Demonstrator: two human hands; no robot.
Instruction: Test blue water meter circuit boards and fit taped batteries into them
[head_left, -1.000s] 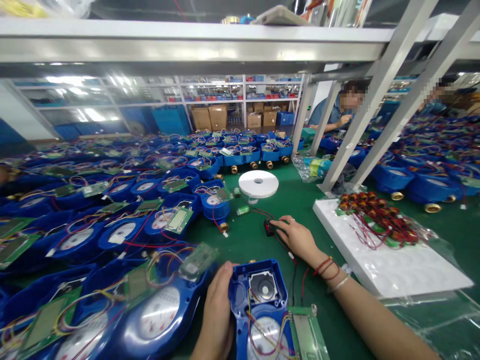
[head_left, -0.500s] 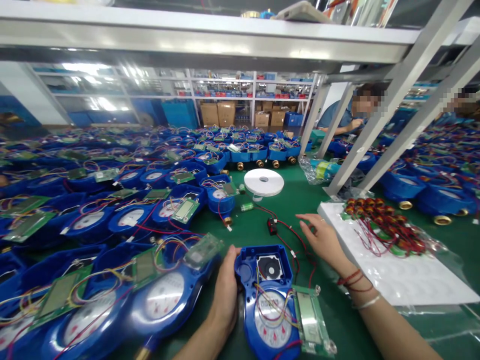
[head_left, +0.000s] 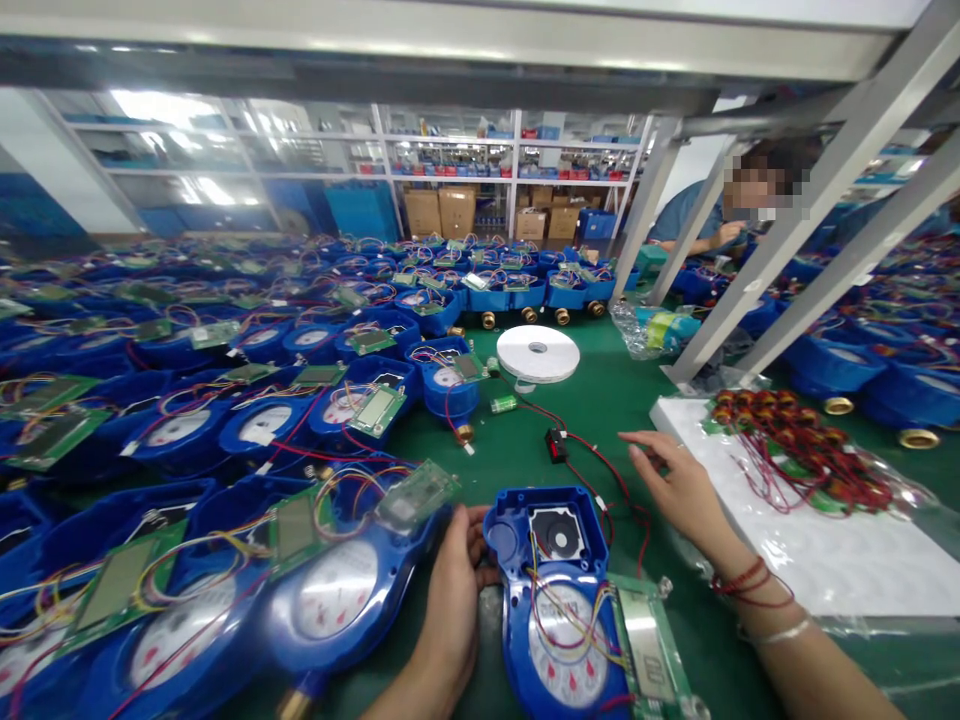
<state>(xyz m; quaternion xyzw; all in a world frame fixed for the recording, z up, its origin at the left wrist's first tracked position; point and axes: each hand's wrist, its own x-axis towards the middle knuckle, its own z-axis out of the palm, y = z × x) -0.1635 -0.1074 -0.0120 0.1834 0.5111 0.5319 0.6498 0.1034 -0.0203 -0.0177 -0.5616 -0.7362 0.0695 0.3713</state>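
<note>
A blue water meter (head_left: 559,640) lies in front of me with its lid off, wires looping over its white dial. Its green circuit board with a display (head_left: 649,645) hangs at the right side. My left hand (head_left: 454,590) is at the meter's left wall, fingers loosely bent and not wrapped round it; whether the fingertips touch is unclear. My right hand (head_left: 675,485) hovers right of the meter, fingers apart, holding nothing. Close to it run red and black wires (head_left: 619,475) with a small black-and-red connector block (head_left: 556,446). A green battery (head_left: 503,404) lies beyond.
Rows of open blue meters (head_left: 262,430) fill the left side. A white tape reel (head_left: 538,353) lies ahead. On the right, a white foam tray (head_left: 795,570) bears several wired coils (head_left: 810,450). Slanted metal posts (head_left: 795,240) stand behind it. A co-worker (head_left: 694,215) sits beyond.
My left hand has loosened from the meter's side, and a gap shows between palm and meter. Dark digits now show on the display. The view has shifted slightly; my right hand stays open.
</note>
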